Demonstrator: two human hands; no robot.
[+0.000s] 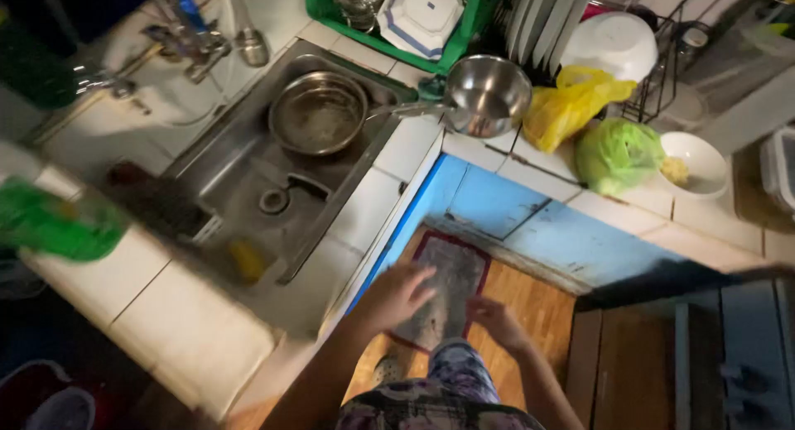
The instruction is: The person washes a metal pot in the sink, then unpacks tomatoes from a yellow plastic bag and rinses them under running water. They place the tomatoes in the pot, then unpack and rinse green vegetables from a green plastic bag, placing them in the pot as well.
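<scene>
Nearest you, both hands are empty and spread open over the floor in front of the counter: your left hand [396, 293] with fingers fanned out, your right hand [497, 321] loosely open beside it, both motion-blurred. Neither touches anything. Directly beneath them lies a grey floor mat [447, 293] with a dark red border, on the wooden floor against the blue counter front. It looks thin, limp and light; I judge it would fold if lifted, so take it by two edges.

Farther on, the steel sink [248, 173] holds a round metal bowl [317, 113]. A saucepan [487, 95] sits on the tiled counter [364, 206] edge, its handle over the sink. Beyond sit a yellow bag [571, 103], a green cabbage [617, 155] and a white bowl [694, 163].
</scene>
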